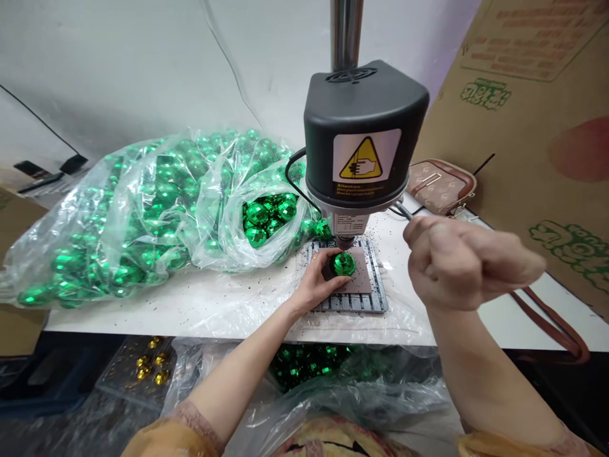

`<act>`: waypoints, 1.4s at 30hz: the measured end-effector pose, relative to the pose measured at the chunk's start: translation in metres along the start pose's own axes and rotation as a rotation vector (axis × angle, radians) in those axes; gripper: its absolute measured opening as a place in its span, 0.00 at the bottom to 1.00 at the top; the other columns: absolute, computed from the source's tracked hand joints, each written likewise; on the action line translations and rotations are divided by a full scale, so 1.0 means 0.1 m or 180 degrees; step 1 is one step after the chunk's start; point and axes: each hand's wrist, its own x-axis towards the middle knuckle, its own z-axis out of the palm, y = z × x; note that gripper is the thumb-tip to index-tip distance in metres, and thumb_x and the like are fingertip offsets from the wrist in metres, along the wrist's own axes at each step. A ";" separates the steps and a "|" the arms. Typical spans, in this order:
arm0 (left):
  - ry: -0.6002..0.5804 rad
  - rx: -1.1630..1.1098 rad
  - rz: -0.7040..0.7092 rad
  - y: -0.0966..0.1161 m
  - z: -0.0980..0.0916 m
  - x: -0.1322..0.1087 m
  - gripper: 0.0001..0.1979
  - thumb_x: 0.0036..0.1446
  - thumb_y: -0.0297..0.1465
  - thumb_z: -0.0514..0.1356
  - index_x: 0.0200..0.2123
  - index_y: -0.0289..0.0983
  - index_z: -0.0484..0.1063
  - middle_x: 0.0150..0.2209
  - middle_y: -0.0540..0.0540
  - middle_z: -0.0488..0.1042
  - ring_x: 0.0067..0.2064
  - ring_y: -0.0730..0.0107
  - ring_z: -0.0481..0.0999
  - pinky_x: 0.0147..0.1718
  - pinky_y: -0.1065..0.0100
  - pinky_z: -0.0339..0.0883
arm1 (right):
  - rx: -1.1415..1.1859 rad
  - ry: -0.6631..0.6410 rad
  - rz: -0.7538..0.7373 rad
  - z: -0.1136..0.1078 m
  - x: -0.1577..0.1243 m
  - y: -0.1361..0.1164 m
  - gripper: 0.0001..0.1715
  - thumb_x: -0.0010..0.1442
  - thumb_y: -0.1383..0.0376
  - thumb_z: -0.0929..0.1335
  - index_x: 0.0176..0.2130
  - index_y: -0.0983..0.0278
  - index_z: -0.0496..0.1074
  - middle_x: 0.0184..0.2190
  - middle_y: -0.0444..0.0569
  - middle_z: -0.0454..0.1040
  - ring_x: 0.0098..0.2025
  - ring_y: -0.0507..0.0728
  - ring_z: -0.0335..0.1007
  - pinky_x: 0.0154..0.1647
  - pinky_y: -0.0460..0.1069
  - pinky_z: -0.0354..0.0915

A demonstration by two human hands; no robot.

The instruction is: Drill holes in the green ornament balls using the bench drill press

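My left hand (320, 279) grips a shiny green ball (343, 264) between thumb and fingers, on a small board (364, 273) over the slotted metal base (380, 298). Directly above the ball is the drill chuck of a black drill press (364, 133); its bit meets the top of the ball. On the right, my right hand (469, 260) is closed around the press's metal lever (403, 211). Dark shavings are scattered over the base and around it.
A large clear bag (143, 209) of green balls lies left, its mouth open toward the press. More green balls (314, 365) sit below the table edge. A patterned handbag (440, 184) and a tall cardboard box (533, 152) stand right. Gold balls (160, 377) lie lower left.
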 end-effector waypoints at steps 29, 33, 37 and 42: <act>0.0467 0.2638 0.0511 0.11 -0.38 0.76 0.20 0.56 0.28 0.67 0.52 0.36 0.70 0.52 0.36 0.73 0.57 0.47 0.70 0.55 0.50 0.67 | 0.0041 0.0252 0.1109 0.23 0.57 -0.10 0.24 0.57 0.69 0.68 0.15 0.61 0.55 0.11 0.37 0.53 0.13 0.46 0.49 0.13 0.52 0.44; 0.0451 0.2122 0.0480 0.07 -0.41 0.73 0.21 0.51 0.26 0.69 0.48 0.36 0.70 0.47 0.40 0.75 0.51 0.52 0.73 0.53 0.54 0.69 | 0.0105 0.0218 0.1116 0.21 0.58 -0.08 0.24 0.57 0.68 0.68 0.15 0.61 0.57 0.11 0.37 0.54 0.12 0.47 0.49 0.13 0.51 0.44; 0.0416 0.1162 0.0388 0.18 -0.50 0.37 0.20 0.51 0.29 0.68 0.47 0.37 0.69 0.44 0.44 0.73 0.45 0.62 0.75 0.45 0.63 0.71 | 0.0226 0.0269 0.1077 0.21 0.59 -0.05 0.25 0.57 0.68 0.69 0.15 0.62 0.56 0.11 0.37 0.53 0.12 0.46 0.49 0.13 0.50 0.43; -0.0259 0.0304 0.0022 0.33 -0.50 0.04 0.28 0.54 0.35 0.69 0.57 0.40 0.65 0.51 0.42 0.74 0.48 0.64 0.76 0.48 0.65 0.71 | 0.0405 0.0298 0.1036 0.23 0.58 -0.04 0.25 0.58 0.69 0.69 0.16 0.62 0.55 0.10 0.37 0.53 0.11 0.46 0.49 0.14 0.49 0.42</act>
